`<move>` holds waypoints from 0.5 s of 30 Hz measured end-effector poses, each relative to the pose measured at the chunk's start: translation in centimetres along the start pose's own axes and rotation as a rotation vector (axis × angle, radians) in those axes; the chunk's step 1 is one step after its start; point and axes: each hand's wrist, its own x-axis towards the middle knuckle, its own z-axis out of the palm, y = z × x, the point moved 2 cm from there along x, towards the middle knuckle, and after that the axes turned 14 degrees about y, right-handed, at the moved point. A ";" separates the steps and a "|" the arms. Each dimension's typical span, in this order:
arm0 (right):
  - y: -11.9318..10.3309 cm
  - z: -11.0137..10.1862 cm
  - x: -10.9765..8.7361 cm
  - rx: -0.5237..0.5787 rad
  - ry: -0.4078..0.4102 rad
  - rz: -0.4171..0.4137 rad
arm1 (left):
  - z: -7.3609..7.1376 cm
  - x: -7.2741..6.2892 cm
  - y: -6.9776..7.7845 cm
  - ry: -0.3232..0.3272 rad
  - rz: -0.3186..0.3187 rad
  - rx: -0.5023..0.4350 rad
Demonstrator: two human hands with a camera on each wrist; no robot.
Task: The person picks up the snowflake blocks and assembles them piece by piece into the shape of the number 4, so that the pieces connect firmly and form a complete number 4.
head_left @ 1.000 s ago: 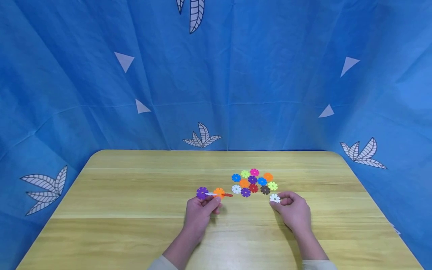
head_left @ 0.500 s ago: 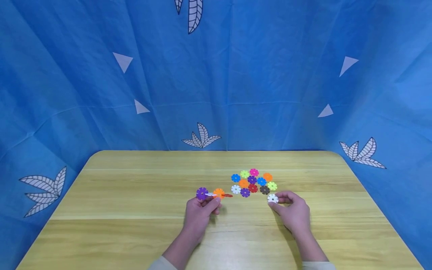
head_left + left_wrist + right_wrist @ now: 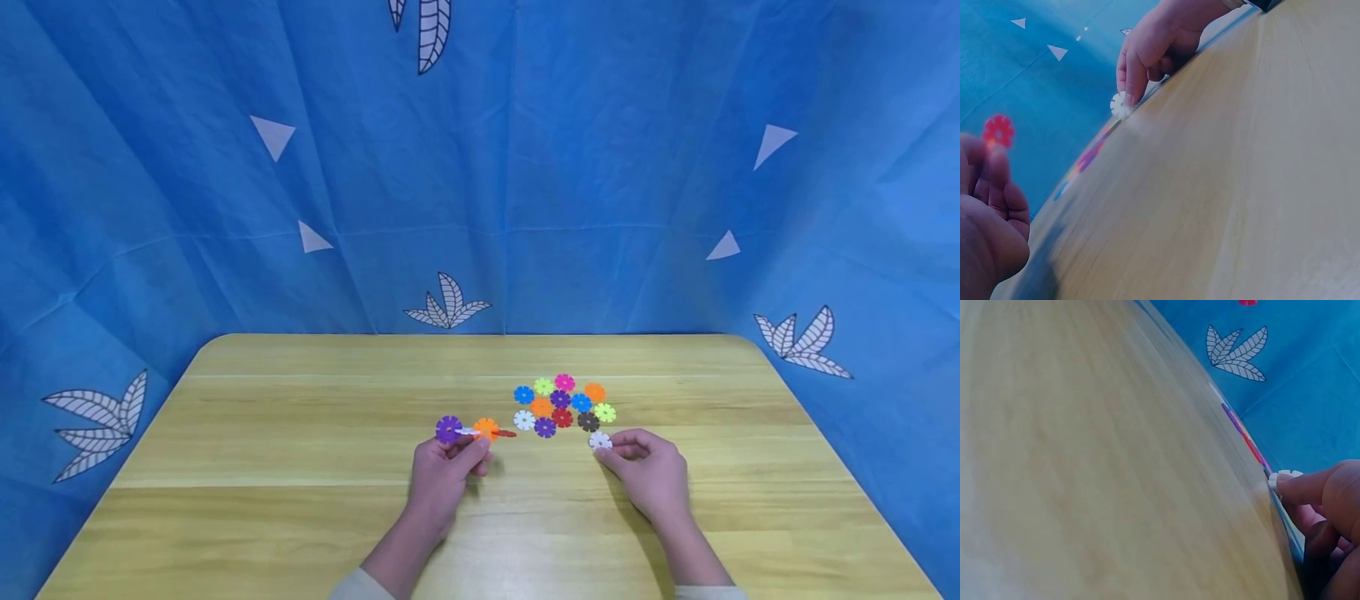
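Note:
My left hand point(image 3: 444, 475) pinches a short chain of notched plastic discs by its orange disc point(image 3: 486, 428). In that chain a purple disc point(image 3: 448, 429) is at the left end, a white disc seen edge-on point(image 3: 467, 432) joins it to the orange one, and a red disc point(image 3: 506, 433) sticks out at the right; the left wrist view shows this red disc point(image 3: 999, 130) face-on above the fingers. Between thumb and fingers my right hand point(image 3: 654, 475) pinches a white notched disc point(image 3: 600, 442), standing tilted just in front of the loose discs.
Several loose notched discs lie in a cluster on the wooden table point(image 3: 300, 500), among them a brown disc point(image 3: 588, 422), a white disc point(image 3: 524, 420) and a pink disc point(image 3: 565, 382). Behind the table's far edge hangs a blue curtain point(image 3: 480, 167) with leaf prints.
My right hand has shifted the white disc slightly left, toward the chain, and its fingers have moved a little. My left hand and the chain stay nearly still.

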 end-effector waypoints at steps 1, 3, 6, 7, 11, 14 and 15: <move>0.0 0.0 0.0 0.001 -0.003 0.000 | 0.0 0.0 0.0 0.003 -0.001 0.002; 0.0 -0.1 -0.1 0.005 -0.011 0.000 | -0.1 0.0 0.1 0.007 -0.002 0.007; -0.1 -0.1 -0.1 0.013 -0.024 0.013 | -0.1 0.1 0.1 0.010 0.003 0.014; -0.2 -0.1 -0.2 0.019 -0.029 0.019 | -0.1 0.1 0.1 0.010 0.003 0.014; -0.6 -0.1 -0.6 0.047 -0.045 0.037 | -0.1 0.1 0.1 0.005 0.007 0.007; -1.0 -0.1 -0.8 0.067 -0.042 0.042 | -0.1 0.1 0.1 0.000 0.012 0.007; -1.1 -0.1 -0.9 0.073 -0.039 0.043 | -0.2 0.1 0.1 -0.001 0.012 0.008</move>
